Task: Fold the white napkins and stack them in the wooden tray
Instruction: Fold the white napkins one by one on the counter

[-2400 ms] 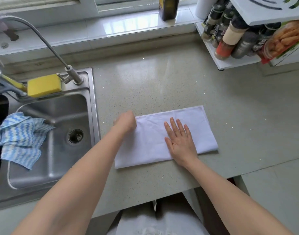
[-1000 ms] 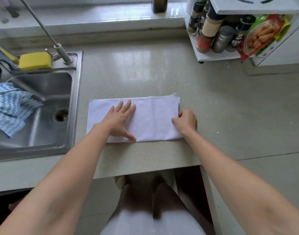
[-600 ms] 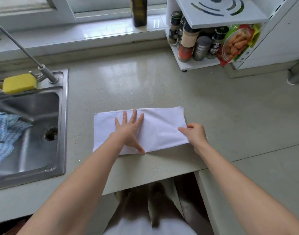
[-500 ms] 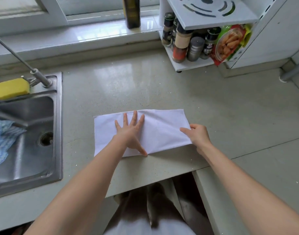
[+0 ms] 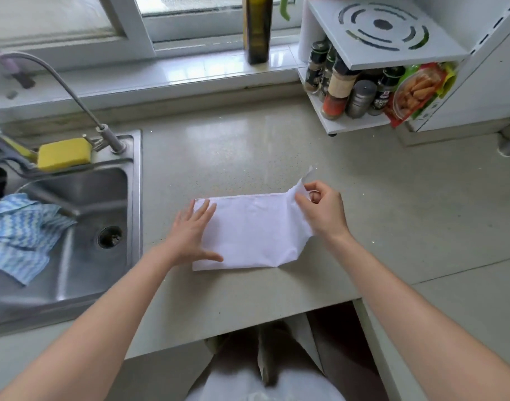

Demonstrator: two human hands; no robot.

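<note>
A white napkin (image 5: pixel 248 231), folded into a long strip, lies on the grey countertop (image 5: pixel 219 157) in front of me. My left hand (image 5: pixel 191 233) rests flat with spread fingers on its left end. My right hand (image 5: pixel 320 211) pinches the napkin's right end and holds it lifted off the counter, curling toward the left. No wooden tray shows in the head view.
A steel sink (image 5: pixel 83 227) with a blue-and-white cloth (image 5: pixel 19 233), a yellow sponge (image 5: pixel 63 154) and a tap (image 5: pixel 74 94) lies to the left. A white spice rack (image 5: pixel 364 82) stands at the back right. A dark bottle (image 5: pixel 256 27) stands on the windowsill.
My right hand has gripped the napkin's right end and raised it off the counter. My left hand slid from the napkin's middle to its left end.
</note>
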